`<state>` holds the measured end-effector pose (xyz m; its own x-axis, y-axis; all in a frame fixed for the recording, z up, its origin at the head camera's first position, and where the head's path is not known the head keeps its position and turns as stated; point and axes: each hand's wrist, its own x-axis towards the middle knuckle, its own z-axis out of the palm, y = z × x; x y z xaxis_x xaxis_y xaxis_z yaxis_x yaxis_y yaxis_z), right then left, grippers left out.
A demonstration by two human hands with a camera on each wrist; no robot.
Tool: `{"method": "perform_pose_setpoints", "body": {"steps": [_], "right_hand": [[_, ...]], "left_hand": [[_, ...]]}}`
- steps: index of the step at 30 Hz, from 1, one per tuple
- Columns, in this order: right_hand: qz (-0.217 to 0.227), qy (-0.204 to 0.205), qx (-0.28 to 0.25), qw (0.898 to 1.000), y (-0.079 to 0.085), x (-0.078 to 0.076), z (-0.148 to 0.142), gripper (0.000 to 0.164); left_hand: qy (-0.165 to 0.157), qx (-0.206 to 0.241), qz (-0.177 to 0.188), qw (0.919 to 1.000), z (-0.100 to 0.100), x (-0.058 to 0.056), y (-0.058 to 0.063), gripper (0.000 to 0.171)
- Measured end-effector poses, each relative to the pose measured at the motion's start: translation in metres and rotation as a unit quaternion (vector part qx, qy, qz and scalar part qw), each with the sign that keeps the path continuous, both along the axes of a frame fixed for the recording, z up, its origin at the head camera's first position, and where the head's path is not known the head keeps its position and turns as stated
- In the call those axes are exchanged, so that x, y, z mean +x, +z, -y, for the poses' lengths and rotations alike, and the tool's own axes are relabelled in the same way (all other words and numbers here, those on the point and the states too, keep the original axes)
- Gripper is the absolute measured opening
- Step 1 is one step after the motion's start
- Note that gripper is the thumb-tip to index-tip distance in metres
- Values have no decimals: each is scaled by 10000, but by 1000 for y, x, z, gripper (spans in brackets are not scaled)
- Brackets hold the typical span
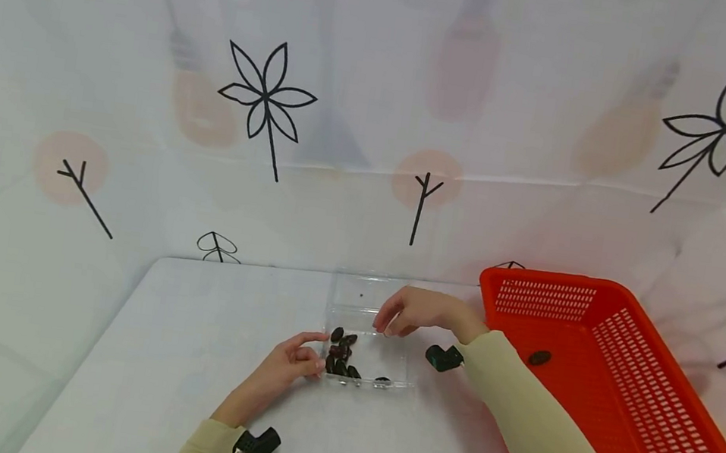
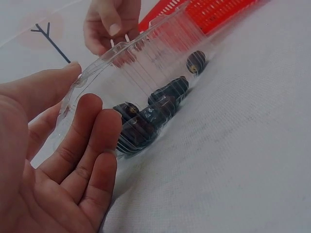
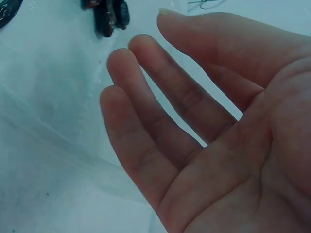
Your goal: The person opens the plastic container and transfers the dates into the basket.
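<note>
A clear plastic box (image 1: 381, 353) stands on the table with its lid (image 1: 354, 293) laid back at the far side. Several dark, glossy oval pieces (image 2: 167, 92), possibly dates, lie inside, mostly bunched at its left; one sits apart near the front right. My left hand (image 1: 285, 369) grips the box's left side, its thumb at the rim and curled fingers against the wall. Over the box's right part hovers my right hand (image 1: 420, 312). Its fingers (image 3: 146, 121) are loosely bent and hold nothing in the right wrist view.
To the right is a red perforated plastic basket (image 1: 583, 439) with one dark oval piece (image 1: 538, 357) on its floor. My right forearm reaches across the basket's near left side. A white table (image 1: 199, 320) lies below, backed by a patterned cloth (image 1: 350, 118).
</note>
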<state>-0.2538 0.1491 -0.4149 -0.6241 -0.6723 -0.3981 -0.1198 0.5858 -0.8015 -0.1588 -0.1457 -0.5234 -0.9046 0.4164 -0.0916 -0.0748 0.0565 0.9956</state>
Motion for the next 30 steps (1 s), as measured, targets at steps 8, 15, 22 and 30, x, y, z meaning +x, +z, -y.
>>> {"method": "perform_pose_setpoints", "body": {"steps": [8, 15, 22, 30], "right_hand": [[491, 295, 503, 9971, -19, 1, 20, 18], [694, 746, 935, 9904, -26, 6, 30, 22], [715, 1022, 1295, 9837, -29, 10, 37, 30], [945, 1251, 1498, 9762, -34, 9, 38, 34]], "left_hand": [[65, -17, 56, 10000, 0, 0, 0, 52], [127, 10, 97, 9999, 0, 0, 0, 52], [184, 97, 63, 9998, -3, 1, 0, 53], [244, 127, 63, 9996, -6, 2, 0, 53]]}}
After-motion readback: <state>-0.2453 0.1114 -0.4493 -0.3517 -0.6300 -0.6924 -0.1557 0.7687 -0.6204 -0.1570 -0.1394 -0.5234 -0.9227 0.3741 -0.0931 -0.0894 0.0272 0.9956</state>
